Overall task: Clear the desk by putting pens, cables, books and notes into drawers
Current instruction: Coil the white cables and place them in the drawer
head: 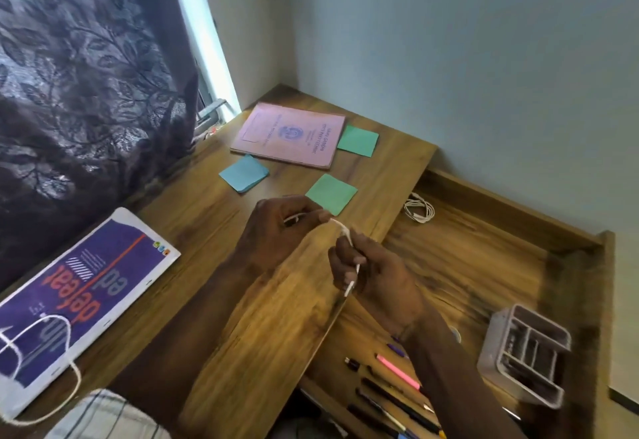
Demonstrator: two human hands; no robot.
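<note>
Centre frame: left hand (276, 227) and right hand (373, 276) each have a grip pinching the white cable (342, 231), probably looping it so it stows compact. At right, a coiled cable (419, 210) and pens (397, 373) lie in the open drawer (466, 259). The pink book (290, 134) and notes (331, 194) sit on the surface (193, 217), upper centre.

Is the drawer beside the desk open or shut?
Open: the drawer shows its inside, with a coiled white cable and pens lying in it.

Book (288, 134) at desk (276, 317) rear; coiled cable (419, 210), pens (397, 371) in drawer (466, 266), right.
</note>
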